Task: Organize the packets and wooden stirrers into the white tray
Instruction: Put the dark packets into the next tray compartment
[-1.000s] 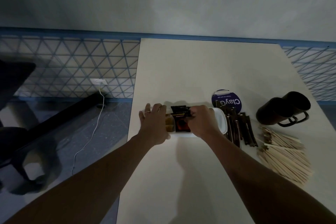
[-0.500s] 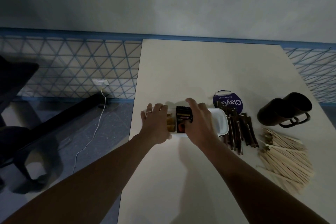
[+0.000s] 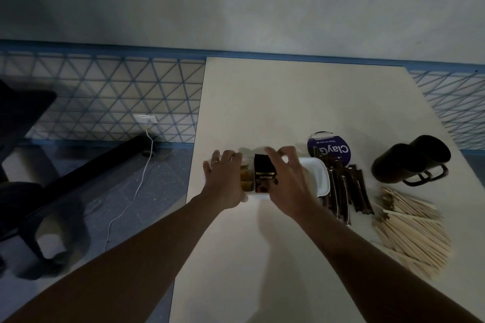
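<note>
Nearest the white tray point(image 3: 319, 178), the left hand point(image 3: 225, 181) lies flat and open on its left end. The right hand point(image 3: 288, 181) hovers over the middle with fingers spread (holding nothing). Dark packets point(image 3: 264, 174) stand inside. More packets point(image 3: 346, 191) and wooden stirrers point(image 3: 412, 233) wait right of the tray; they probably go in next.

Both hands hide most of the white tray point(image 3: 319, 174).

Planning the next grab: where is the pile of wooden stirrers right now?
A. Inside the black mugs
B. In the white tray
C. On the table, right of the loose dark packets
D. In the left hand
C: the wooden stirrers lie in a heap on the table, right of the loose dark packets, outside the white tray.
</note>
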Tool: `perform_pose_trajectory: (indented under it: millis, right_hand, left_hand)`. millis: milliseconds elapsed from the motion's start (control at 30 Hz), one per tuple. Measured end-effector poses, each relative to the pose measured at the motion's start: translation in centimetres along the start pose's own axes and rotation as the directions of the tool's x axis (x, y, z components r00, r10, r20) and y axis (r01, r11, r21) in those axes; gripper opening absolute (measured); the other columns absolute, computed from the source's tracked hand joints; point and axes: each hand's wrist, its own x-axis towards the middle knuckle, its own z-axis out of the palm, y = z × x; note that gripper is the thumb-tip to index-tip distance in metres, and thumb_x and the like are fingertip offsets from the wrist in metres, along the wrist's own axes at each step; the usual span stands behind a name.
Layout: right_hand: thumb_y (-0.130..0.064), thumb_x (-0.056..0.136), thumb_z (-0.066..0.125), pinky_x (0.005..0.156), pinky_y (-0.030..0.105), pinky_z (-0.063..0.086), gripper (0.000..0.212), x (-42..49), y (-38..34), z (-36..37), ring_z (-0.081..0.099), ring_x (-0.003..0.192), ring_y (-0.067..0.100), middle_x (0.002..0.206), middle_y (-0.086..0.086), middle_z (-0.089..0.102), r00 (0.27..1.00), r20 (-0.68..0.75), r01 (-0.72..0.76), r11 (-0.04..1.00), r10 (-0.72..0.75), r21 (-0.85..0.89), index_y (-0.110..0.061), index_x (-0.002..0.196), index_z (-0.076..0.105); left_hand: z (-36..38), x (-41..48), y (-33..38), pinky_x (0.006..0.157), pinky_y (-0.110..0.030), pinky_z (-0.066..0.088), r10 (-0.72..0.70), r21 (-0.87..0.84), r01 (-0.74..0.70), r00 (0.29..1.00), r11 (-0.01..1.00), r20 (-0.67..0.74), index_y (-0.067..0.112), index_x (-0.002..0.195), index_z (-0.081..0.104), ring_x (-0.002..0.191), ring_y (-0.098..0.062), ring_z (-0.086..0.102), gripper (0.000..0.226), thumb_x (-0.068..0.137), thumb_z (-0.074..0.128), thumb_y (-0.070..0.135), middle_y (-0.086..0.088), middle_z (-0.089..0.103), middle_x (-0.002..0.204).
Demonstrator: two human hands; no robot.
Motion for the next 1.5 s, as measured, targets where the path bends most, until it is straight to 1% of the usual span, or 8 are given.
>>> perform_pose_trajectory:
  millis: [100,300,533,767,933,1133,1333,1500]
  right_hand:
    - [-0.012,0.069,0.079,0.070,0.038,0.057,0.091,1.4,0.0,-0.7,0.058,0.101,0.026,0.135,0.004,0.032,0.987,0.148,-0.037,0.991,0.056,-0.126,-0.029,0.144,0.030]
    - [-0.036,0.066,0.085,0.073,0.036,0.053,0.086,3.1,0.5,-0.3,0.059,0.099,0.025,0.126,0.005,0.033,0.954,0.279,-0.028,0.959,0.109,-0.282,-0.032,0.135,0.034]
    - [-0.046,0.062,0.086,0.062,0.031,0.045,0.074,3.6,0.5,0.4,0.046,0.078,0.018,0.113,0.003,0.036,0.961,0.253,-0.013,0.932,0.111,-0.361,-0.028,0.121,0.045]
    - [-0.043,0.064,0.086,0.070,0.034,0.051,0.074,3.3,0.3,0.4,0.056,0.092,0.021,0.116,0.003,0.038,0.961,0.244,-0.037,0.940,0.126,-0.338,-0.029,0.125,0.047]
    - [-0.047,0.065,0.085,0.077,0.036,0.053,0.085,3.1,0.2,0.1,0.057,0.102,0.022,0.123,0.004,0.039,0.955,0.252,-0.076,0.953,0.154,-0.294,-0.032,0.135,0.040]
    - [-0.037,0.073,0.081,0.083,0.038,0.053,0.084,1.5,0.2,-0.6,0.057,0.113,0.026,0.137,0.005,0.037,0.960,0.195,-0.178,0.975,0.202,-0.134,-0.032,0.144,0.035]
    - [-0.044,0.080,0.070,0.079,0.040,0.056,0.065,-0.2,0.7,-2.0,0.059,0.108,0.022,0.138,0.000,0.043,0.974,-0.021,-0.224,0.975,0.224,-0.007,-0.033,0.139,0.045]
    - [-0.039,0.086,0.070,0.079,0.030,0.049,0.046,-1.3,2.9,-4.4,0.062,0.103,0.020,0.130,0.002,0.057,0.941,-0.159,-0.291,0.954,0.300,0.074,-0.026,0.129,0.059]
  left_hand:
    - [0.0,0.0,0.0,0.117,-0.055,0.019,0.001,0.020,-0.001,1.000,1.000,-0.007,0.018,0.150,0.025,0.146,-0.035,0.014,0.102,0.070,0.084,0.040,-0.004,0.026,0.154]
    - [0.0,0.0,0.1,0.116,-0.055,0.021,-0.001,0.035,0.001,1.000,0.999,-0.013,0.018,0.149,0.027,0.145,-0.034,0.017,0.102,0.068,0.084,0.041,-0.003,0.028,0.153]
    - [-0.1,0.1,0.1,0.115,-0.055,0.024,-0.001,0.059,0.002,1.000,0.998,-0.013,0.019,0.148,0.027,0.145,-0.034,0.019,0.102,0.068,0.084,0.044,-0.004,0.029,0.152]
    - [-0.5,0.0,0.2,0.115,-0.053,0.024,0.001,0.060,-0.001,1.000,0.998,-0.006,0.017,0.147,0.029,0.143,-0.035,0.022,0.102,0.066,0.085,0.044,-0.005,0.032,0.149]
    - [-0.7,-0.1,0.2,0.116,-0.055,0.023,0.018,0.042,-0.018,1.000,0.999,-0.004,0.017,0.146,0.030,0.143,-0.035,0.023,0.100,0.067,0.085,0.044,-0.006,0.033,0.149]
    - [-1.1,-0.3,0.2,0.117,-0.057,0.019,0.021,0.036,-0.022,1.000,0.999,0.020,0.017,0.148,0.028,0.146,-0.037,0.017,0.101,0.068,0.084,0.042,-0.007,0.029,0.152]
    - [-1.9,-0.2,0.7,0.119,-0.059,0.008,0.031,0.003,-0.031,0.997,1.000,0.065,0.019,0.152,0.020,0.149,-0.039,0.004,0.108,0.069,0.083,0.047,-0.008,0.020,0.158]
    - [-2.7,-0.2,3.5,0.111,-0.043,0.032,0.113,-0.174,-0.128,0.989,0.976,-0.093,0.018,0.141,0.044,0.135,-0.031,0.036,0.083,0.071,0.083,0.040,-0.010,0.043,0.142]
